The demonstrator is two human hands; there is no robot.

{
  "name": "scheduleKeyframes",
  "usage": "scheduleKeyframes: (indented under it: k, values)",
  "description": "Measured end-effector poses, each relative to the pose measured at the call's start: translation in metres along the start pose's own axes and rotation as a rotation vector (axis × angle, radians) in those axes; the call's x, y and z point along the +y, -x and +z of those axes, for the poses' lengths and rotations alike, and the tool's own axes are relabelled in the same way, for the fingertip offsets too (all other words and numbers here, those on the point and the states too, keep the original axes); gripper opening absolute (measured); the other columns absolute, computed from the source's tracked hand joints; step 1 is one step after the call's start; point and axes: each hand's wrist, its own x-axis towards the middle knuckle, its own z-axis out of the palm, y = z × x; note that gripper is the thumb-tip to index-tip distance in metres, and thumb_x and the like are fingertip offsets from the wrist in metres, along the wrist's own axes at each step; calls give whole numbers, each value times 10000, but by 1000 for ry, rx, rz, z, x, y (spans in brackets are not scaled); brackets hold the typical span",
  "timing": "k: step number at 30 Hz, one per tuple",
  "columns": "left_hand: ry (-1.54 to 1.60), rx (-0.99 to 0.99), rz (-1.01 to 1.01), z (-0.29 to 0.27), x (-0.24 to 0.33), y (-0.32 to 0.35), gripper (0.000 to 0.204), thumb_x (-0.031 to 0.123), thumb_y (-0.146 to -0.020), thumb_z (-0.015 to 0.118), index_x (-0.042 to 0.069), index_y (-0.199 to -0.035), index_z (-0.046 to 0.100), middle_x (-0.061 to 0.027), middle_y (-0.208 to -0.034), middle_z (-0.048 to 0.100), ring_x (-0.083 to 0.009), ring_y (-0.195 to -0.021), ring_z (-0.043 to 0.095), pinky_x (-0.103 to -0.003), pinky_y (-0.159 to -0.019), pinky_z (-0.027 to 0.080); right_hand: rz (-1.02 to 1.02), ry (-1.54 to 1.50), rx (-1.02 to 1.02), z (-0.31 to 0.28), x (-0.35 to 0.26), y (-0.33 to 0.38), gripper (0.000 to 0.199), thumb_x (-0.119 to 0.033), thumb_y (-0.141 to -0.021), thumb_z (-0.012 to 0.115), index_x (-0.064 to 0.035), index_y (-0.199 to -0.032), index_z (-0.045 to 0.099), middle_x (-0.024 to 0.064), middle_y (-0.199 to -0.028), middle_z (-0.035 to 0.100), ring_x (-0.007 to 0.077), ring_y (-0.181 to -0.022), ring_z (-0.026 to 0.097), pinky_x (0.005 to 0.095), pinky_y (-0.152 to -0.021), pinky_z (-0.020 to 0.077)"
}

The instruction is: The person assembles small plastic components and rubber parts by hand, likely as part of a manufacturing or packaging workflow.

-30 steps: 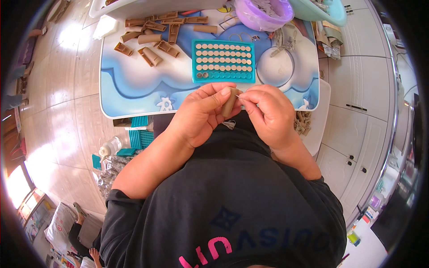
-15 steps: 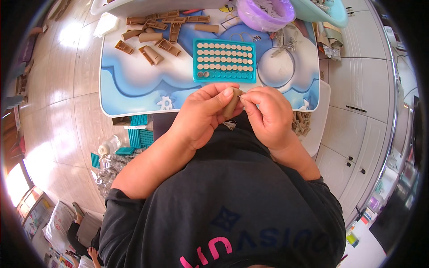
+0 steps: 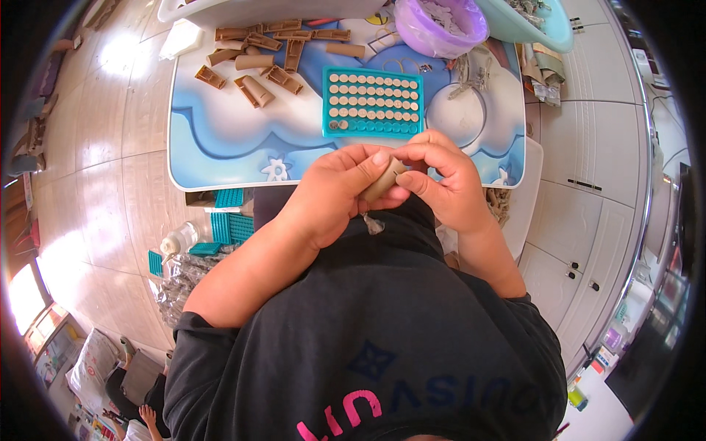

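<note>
My left hand [image 3: 340,184] is closed around a brown half-round tubular casing [image 3: 384,184], its thumb lying along the upper end. My right hand [image 3: 441,176] meets that end from the right, thumb and bent fingers gripping its edge; anything small between the fingertips is hidden. A greyish tassel-like bundle of strands [image 3: 374,225] hangs below the casing. Beyond my hands, on the table, lies a teal tray [image 3: 325,110] with rows of pale round discs [image 3: 373,90] and a few darker metal ones in the nearest row.
Several brown casings [image 3: 293,55] lie loosely at the table's far left. A purple lined basin [image 3: 441,33], a light teal basin [image 3: 526,26] and a tangle of grey wiry pieces [image 3: 471,73] sit at the far right. Teal trays [image 3: 232,226] and a clear bottle [image 3: 180,239] are low on the left.
The casing has tilted rightward in my left hand. My right fingers have moved from pinching a tiny thing beside it to gripping its end. The strands hang more visibly.
</note>
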Motion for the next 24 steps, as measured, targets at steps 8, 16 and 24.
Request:
scheduleKeyframes:
  k: [8,16,24]
  values:
    - [-325,-73,68,-5,7,12,270,157,-911,547,-8,-1122,512,-102,-999,618,-185,-869,637,-295,-796,523,181,-518,-55,0,3,9,255,-95,-767,722,-16,-956,571,0,-866,549,72,-778,515,213,-699,426]
    - [-758,292,676,-12,26,8,231,150,-887,594,47,-1094,590,-39,-1002,633,-111,-874,571,-251,-792,458,325,-561,56,-60,22,47,384,-206,-718,759,-24,-1000,572,6,-882,580,80,-780,545,219,-705,443]
    - [-1530,1191,825,-121,137,12,388,291,-829,637,21,-1099,571,-119,-988,591,-236,-889,568,-343,-764,463,803,-168,268,-196,50,162,283,-194,-738,729,-54,-930,577,-13,-761,584,76,-674,540,212,-600,431]
